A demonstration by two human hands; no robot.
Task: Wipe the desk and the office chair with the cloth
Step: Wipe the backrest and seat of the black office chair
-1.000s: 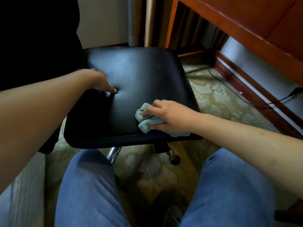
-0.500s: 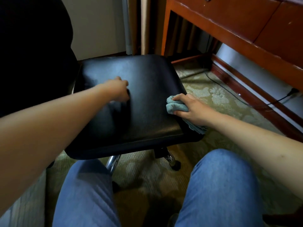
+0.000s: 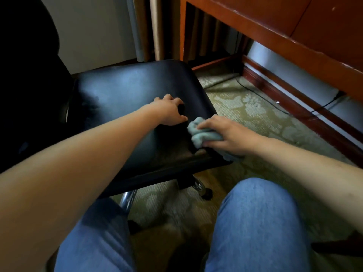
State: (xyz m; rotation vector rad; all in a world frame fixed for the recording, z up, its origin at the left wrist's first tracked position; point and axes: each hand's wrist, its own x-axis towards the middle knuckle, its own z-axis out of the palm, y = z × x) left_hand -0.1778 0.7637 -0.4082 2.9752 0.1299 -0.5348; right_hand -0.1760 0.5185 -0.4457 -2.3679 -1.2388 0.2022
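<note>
1. From the head camera, my right hand [image 3: 225, 134] is closed around a crumpled light blue-grey cloth [image 3: 202, 133], pressing it onto the near right corner of the black padded leather seat of the office chair [image 3: 133, 91].
2. Part of the cloth bunches out past my fingers toward the seat's middle, and another part hangs below my palm over the seat's right edge.
3. My left hand [image 3: 169, 110] rests on the seat just beside the cloth, fingers curled down against the leather, holding nothing; a narrow gap of black seat shows between my two hands.
4. The chair's dark backrest [image 3: 29, 75] rises at the far left, and a chrome base leg with a black caster [image 3: 204, 191] shows under the seat's front edge.
5. The reddish-brown wooden counter [image 3: 294, 36] stands at upper right, well apart from the cloth, with a thin black cable [image 3: 263, 99] lying on the patterned green carpet [image 3: 255, 114] beneath it.
6. My knees in blue jeans [image 3: 255, 222] fill the bottom of the view.
</note>
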